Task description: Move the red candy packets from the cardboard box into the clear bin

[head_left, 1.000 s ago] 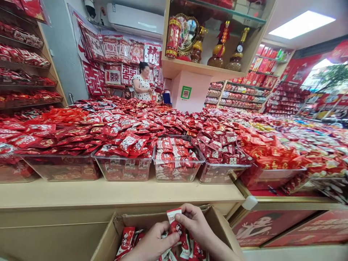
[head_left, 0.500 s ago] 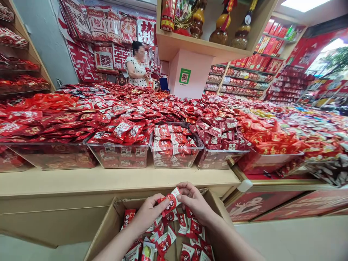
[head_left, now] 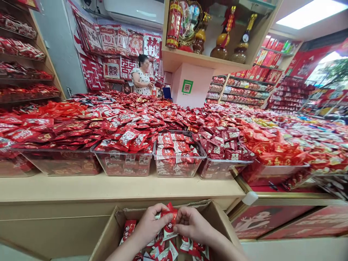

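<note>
Over an open cardboard box (head_left: 107, 228), both hands are at a small red-and-white candy packet (head_left: 169, 229) with a cartoon figure printed on it. My left hand (head_left: 152, 224) grips its left side, the thumb laid across the front. Another red wrapper end sticks up behind that thumb, and I cannot tell whether it is a second packet. My right hand (head_left: 193, 225) has curled fingers, with thumb and forefinger closed at the packet's right edge. Inside the box below lie several similar loose packets (head_left: 170, 252), partly hidden by my hands and forearms.
Beyond the box runs a pale counter (head_left: 122, 186) lined with clear plastic bins (head_left: 178, 165) heaped with red packets. A display shelf (head_left: 187, 58) with gourd ornaments overhangs the counter. Behind it stands a person (head_left: 141, 79) in a dotted top. A gold-edged counter (head_left: 293, 197) lies right.
My view has tipped upward, so the counter and box sit lower in the picture. The packet has turned from slanted to nearly upright, and my right hand has moved down along its edge.
</note>
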Available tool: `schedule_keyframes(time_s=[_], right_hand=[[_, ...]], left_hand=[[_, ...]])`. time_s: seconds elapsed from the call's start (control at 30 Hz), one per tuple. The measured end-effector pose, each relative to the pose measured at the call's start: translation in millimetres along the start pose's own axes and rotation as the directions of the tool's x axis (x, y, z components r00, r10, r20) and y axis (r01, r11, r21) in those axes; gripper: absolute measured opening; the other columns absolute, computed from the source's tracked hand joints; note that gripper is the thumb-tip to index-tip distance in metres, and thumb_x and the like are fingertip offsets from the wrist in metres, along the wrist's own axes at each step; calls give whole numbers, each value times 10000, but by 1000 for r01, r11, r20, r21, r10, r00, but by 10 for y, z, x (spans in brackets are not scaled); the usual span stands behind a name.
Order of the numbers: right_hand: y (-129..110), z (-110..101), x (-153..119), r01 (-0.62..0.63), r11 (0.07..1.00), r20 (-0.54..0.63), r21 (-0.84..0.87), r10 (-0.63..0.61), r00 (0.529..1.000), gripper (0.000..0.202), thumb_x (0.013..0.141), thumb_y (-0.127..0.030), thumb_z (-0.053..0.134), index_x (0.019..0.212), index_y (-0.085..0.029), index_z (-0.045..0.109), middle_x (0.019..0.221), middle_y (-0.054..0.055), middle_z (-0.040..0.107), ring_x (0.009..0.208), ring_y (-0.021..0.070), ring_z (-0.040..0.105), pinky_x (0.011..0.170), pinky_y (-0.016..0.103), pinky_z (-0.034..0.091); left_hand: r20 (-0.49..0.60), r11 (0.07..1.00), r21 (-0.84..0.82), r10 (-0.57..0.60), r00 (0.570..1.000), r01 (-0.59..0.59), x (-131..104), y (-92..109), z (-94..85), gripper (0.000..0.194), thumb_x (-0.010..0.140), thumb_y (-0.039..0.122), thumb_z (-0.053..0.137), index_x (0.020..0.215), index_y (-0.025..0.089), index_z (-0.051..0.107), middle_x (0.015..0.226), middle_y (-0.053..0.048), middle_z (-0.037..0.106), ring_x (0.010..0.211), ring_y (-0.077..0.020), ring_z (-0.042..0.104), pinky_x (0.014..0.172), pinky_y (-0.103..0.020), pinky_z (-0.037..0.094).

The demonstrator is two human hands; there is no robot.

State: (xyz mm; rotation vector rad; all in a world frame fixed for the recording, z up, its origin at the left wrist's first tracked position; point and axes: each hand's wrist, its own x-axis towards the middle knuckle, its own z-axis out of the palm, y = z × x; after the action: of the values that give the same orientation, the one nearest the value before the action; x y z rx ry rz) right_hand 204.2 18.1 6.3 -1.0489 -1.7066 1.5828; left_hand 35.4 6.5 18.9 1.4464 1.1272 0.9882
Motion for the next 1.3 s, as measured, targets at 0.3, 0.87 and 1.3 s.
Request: schedule_keyframes(time_s=[0.3, 0.87, 1.3], right_hand=[[-587, -125, -32, 6, 968, 102, 252, -32, 994, 681, 646, -176, 589, 1210, -239, 211, 636, -55, 527, 431, 43, 431, 402, 156, 314], [-1803, -552, 1375, -177, 900, -293, -398, 58, 954, 110, 667, -222, 552, 614, -145, 494, 509, 13, 564, 405, 89, 490, 363, 182, 346], [-1717, -542, 1285, -177, 433, -287, -884, -202, 936, 297, 730, -353, 460, 555, -133, 557, 579, 87, 571, 587, 183, 527, 506, 248, 310]], left_hand=[[-81, 928, -367, -103, 991, 66, -78, 103, -80, 300, 769, 428, 450, 687, 176, 591, 684, 20, 566, 724, -151, 507, 690, -222, 394], [-54, 990, -144, -2, 999, -6, -40, -103, -20, 267, 729, 401, 502, 625, 155, 509, 552, 47, 493, 530, -117, 516, 532, -211, 388], [-74, 1000, 8, 8, 997, -8, -39, -147, -18, 234, 744, 359, 471, 622, 162, 500, 558, 41, 484, 560, -127, 505, 543, -211, 381]])
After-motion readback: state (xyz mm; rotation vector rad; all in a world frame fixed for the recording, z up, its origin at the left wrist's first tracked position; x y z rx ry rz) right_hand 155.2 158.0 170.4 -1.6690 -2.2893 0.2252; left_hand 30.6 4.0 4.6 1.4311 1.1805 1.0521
